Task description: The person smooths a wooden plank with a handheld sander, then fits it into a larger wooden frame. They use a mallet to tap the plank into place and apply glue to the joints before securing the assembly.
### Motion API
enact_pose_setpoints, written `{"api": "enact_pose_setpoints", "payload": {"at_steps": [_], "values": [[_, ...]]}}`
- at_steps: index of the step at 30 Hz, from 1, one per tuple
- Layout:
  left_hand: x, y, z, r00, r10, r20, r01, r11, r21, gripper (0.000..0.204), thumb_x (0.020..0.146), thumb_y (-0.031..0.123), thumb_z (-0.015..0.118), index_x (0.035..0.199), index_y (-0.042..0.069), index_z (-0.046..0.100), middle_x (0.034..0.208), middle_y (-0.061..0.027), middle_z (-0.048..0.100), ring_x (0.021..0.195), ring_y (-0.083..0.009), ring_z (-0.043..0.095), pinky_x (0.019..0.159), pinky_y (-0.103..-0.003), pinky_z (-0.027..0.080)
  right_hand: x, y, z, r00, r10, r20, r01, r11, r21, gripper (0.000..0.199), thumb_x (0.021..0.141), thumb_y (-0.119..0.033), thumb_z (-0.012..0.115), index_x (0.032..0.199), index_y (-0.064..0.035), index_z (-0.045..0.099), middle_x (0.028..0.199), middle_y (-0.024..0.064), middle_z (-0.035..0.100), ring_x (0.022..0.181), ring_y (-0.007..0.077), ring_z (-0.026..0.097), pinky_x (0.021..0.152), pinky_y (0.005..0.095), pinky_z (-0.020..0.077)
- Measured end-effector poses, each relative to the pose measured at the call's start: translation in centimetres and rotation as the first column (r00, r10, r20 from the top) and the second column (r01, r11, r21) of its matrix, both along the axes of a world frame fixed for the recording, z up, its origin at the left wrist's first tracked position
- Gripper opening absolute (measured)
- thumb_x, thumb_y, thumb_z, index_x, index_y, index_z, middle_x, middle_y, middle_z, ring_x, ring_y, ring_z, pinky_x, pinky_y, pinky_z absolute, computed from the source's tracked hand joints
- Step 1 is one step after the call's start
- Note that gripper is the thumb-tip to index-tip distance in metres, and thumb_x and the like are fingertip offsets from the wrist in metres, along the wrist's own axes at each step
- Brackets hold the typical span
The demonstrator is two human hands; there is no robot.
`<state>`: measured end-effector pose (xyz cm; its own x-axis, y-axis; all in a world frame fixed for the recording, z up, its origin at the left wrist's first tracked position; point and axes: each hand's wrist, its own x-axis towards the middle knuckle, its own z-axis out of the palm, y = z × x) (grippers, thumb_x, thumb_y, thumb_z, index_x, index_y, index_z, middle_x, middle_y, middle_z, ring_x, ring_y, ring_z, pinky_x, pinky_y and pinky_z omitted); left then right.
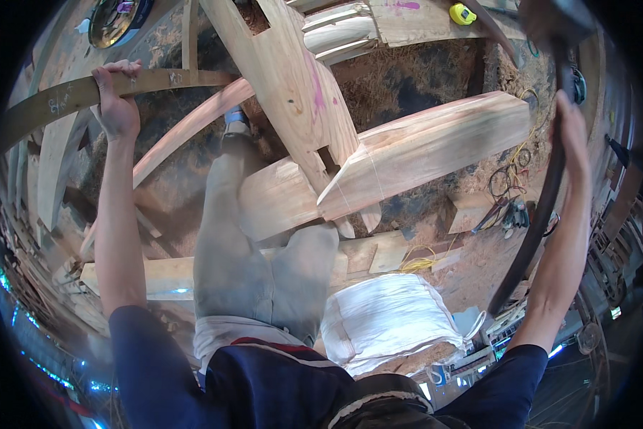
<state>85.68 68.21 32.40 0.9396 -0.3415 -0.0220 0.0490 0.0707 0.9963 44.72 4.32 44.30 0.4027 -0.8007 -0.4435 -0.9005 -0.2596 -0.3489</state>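
Observation:
My left hand point(117, 104) is closed over a long curved wooden board point(57, 100) with chalk marks, fingers over its upper edge. At the far right my right hand point(573, 139) grips the dark handle of a sledgehammer point(546, 204). Its blurred head point(556, 25) is raised near the top of the view. In the middle, a broad timber point(293, 86) with rectangular cut-outs and pink marks meets a thick squared beam point(436, 150) at a joint. A slimmer curved piece point(193, 129) touches the broad timber's left side.
A bulging white sack point(389, 322) stands near me, right of my legs. Cables and a power tool point(516, 214) lie on the sawdust-covered ground at right. A yellow tape measure point(463, 14) rests on wood at the top. A round tin point(121, 21) sits at upper left.

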Motion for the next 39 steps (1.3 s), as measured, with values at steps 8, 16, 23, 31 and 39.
{"api": "enact_pose_setpoints", "payload": {"at_steps": [8,16,23,31,39], "values": [[0.2,1.1,-0.8,1.0,-0.011,-0.01,0.011,0.999,-0.045,0.043,0.112,0.041,0.045,0.1,0.002,0.059,0.094,-0.0106,0.06,0.094,-0.0245,0.061,0.109,-0.054,0.045,-10.1,6.0,-5.2,0.851,-0.112,-0.513,0.303,0.902,0.306,0.052,0.097,-0.055,0.066,0.088,-0.0042,0.062,0.057,0.0055,0.054,0.041,0.0183,0.053,0.04,0.0373,0.0423],[0.6,1.8,-0.6,0.999,0.017,0.038,-0.015,0.999,-0.04,0.039,0.113,0.035,0.046,0.099,0.001,0.06,0.095,-0.0119,0.064,0.094,-0.024,0.063,0.107,-0.052,0.047,-6.0,18.6,-3.3,0.884,-0.153,-0.442,0.38,0.786,0.487,0.05,0.102,-0.054,0.062,0.096,-0.004,0.057,0.064,0.0051,0.058,0.046,0.0168,0.057,0.042,0.0333,0.0476],[0.9,2.6,-0.7,0.999,-0.01,-0.034,0.01,1.0,-0.025,0.041,0.112,0.037,0.048,0.098,0.0,0.06,0.099,-0.0115,0.066,0.099,-0.0242,0.066,0.105,-0.047,0.049,-3.7,25.6,1.9,0.901,-0.337,-0.274,0.433,0.657,0.617,0.044,0.103,-0.053,0.061,0.099,-0.0093,0.056,0.067,0.003,0.061,0.049,0.0118,0.058,0.044,0.0277,0.0485],[0.5,1.9,0.1,0.994,0.015,-0.105,-0.015,1.0,-0.001,0.042,0.112,0.039,0.05,0.099,0.001,0.061,0.099,-0.0108,0.066,0.102,-0.0252,0.067,0.102,-0.044,0.051,0.3,14.9,4.5,0.994,-0.112,0.007,0.101,0.921,0.378,0.049,0.101,-0.06,0.059,0.091,-0.0114,0.06,0.07,-0.0007,0.058,0.049,0.0097,0.055,0.048,0.0257,0.0442],[1.3,2.5,-0.7,0.994,-0.02,-0.104,0.016,0.999,-0.039,0.041,0.113,0.038,0.048,0.098,0.001,0.059,0.096,-0.0109,0.066,0.101,-0.0245,0.067,0.099,-0.043,0.05,-9.4,8.4,-5.7,0.878,-0.219,-0.427,0.32,0.93,0.181,0.06,0.098,-0.066,0.059,0.076,-0.01,0.059,0.057,0.0024,0.053,0.048,0.0184,0.057,0.045,0.0344,0.0466]]}}
